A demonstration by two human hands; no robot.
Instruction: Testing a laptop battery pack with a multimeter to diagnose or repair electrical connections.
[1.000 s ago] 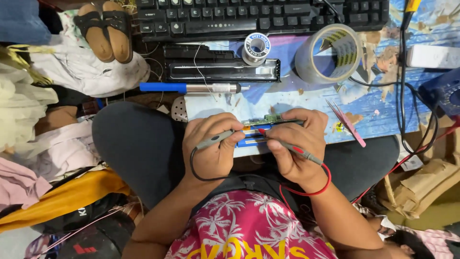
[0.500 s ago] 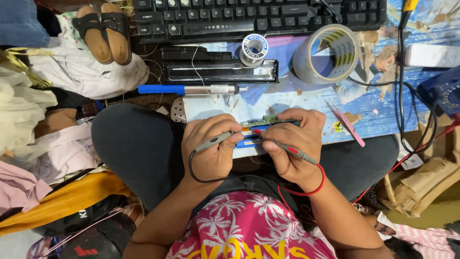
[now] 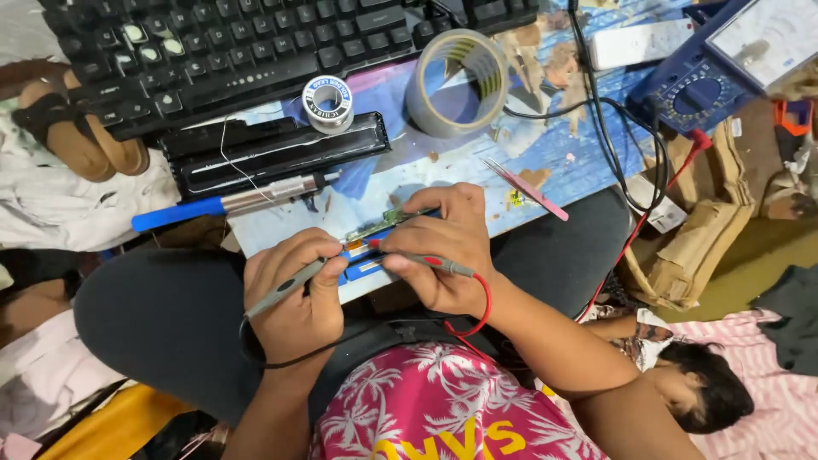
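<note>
**Clutter around my tape roll**

My roll of grey tape [image 3: 458,83] lies on the blue surface [image 3: 558,162]. Just left of it sits a solder spool [image 3: 328,103], with the black keyboard [image 3: 256,51] behind. Right of it is the blue multimeter [image 3: 724,64]; pink tweezers [image 3: 526,188] lie below it.

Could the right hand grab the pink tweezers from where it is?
Probably yes. The pink tweezers lie just beyond the right hand with bare board between, but that hand holds the red probe.

One head-worn view, looking steeply down, close over lap and low board [image 3: 443,175]
</note>
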